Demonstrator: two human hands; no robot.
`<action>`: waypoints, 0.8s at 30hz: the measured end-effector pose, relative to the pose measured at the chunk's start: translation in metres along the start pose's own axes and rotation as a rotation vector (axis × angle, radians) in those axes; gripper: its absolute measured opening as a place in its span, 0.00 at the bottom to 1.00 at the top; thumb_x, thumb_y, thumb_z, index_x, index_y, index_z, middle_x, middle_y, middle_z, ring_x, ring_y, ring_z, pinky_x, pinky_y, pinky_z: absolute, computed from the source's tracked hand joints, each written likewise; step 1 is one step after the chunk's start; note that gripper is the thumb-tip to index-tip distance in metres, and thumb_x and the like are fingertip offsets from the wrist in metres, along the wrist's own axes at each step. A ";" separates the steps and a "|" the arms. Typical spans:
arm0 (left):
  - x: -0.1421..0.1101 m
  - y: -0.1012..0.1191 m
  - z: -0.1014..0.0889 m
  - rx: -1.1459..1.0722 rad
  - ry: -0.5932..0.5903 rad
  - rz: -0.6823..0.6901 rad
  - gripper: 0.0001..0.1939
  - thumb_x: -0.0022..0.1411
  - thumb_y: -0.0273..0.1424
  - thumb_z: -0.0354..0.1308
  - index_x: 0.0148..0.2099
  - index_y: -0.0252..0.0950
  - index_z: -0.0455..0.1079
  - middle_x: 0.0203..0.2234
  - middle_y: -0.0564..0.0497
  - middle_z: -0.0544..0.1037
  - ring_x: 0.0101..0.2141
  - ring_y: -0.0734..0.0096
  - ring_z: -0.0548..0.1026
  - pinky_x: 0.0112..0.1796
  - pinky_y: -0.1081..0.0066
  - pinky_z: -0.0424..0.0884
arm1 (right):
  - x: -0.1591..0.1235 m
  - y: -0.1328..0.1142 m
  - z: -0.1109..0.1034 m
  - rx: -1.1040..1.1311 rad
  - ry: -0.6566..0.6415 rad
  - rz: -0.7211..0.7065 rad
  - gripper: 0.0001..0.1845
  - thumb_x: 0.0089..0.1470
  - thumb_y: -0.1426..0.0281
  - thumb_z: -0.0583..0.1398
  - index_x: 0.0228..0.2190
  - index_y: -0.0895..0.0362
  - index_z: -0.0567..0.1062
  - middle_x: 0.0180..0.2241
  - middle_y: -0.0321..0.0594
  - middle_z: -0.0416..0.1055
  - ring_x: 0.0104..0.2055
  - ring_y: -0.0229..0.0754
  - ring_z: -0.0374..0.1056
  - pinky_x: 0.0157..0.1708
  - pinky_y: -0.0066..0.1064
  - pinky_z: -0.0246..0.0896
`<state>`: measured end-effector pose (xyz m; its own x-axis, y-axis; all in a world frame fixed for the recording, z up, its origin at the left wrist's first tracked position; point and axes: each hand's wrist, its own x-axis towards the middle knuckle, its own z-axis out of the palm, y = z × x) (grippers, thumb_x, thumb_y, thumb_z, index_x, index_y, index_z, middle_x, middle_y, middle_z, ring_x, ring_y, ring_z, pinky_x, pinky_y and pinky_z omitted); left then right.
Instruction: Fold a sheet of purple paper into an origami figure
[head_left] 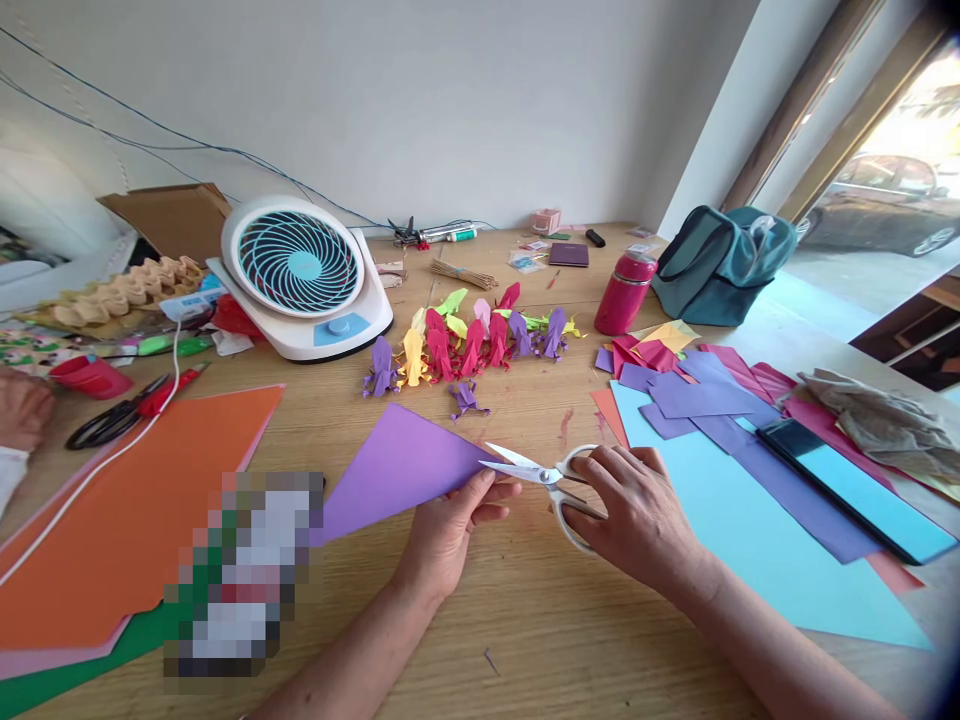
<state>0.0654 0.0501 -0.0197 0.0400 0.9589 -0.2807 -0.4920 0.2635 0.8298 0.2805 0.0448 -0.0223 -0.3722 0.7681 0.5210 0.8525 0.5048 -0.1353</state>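
My left hand (450, 525) pinches the right corner of a folded purple sheet of paper (405, 460), which forms a triangle above the table. In my right hand (637, 510) are white-handled scissors (551, 477), fingers through the loops. Their blades are parted and point left, at the paper's corner beside my left thumb. Beyond the paper stand several small folded paper figures, among them a yellow one (413, 357), a red one (472, 350) and a purple one (382, 366). A little purple figure (466, 399) lies nearest the sheet.
At left lie orange paper (150, 500), a blurred-out object (251, 580) and black-and-red scissors (124, 412). A fan (304, 270) stands behind. To the right are light blue paper (750, 540), purple pieces (712, 390), a phone (855, 490), a red bottle (626, 292) and a teal bag (720, 265). Another person's hand (22, 408) shows at far left.
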 end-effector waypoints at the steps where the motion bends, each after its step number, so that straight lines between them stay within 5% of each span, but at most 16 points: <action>1: 0.000 0.000 0.000 0.001 0.001 -0.001 0.17 0.47 0.35 0.74 0.38 0.32 0.79 0.31 0.47 0.84 0.31 0.65 0.83 0.26 0.77 0.77 | 0.000 0.000 0.000 0.000 0.000 -0.001 0.09 0.53 0.67 0.63 0.37 0.54 0.71 0.34 0.38 0.75 0.35 0.44 0.70 0.40 0.39 0.50; 24: -0.004 0.001 0.004 -0.038 0.015 -0.045 0.18 0.45 0.38 0.74 0.35 0.31 0.77 0.30 0.48 0.84 0.30 0.64 0.83 0.25 0.77 0.76 | 0.002 -0.003 -0.003 0.021 -0.051 0.008 0.06 0.55 0.67 0.62 0.36 0.54 0.72 0.32 0.38 0.75 0.34 0.43 0.69 0.39 0.38 0.48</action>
<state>0.0677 0.0474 -0.0157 0.0499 0.9444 -0.3250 -0.5223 0.3020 0.7975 0.2779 0.0438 -0.0185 -0.3837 0.7912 0.4762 0.8482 0.5058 -0.1570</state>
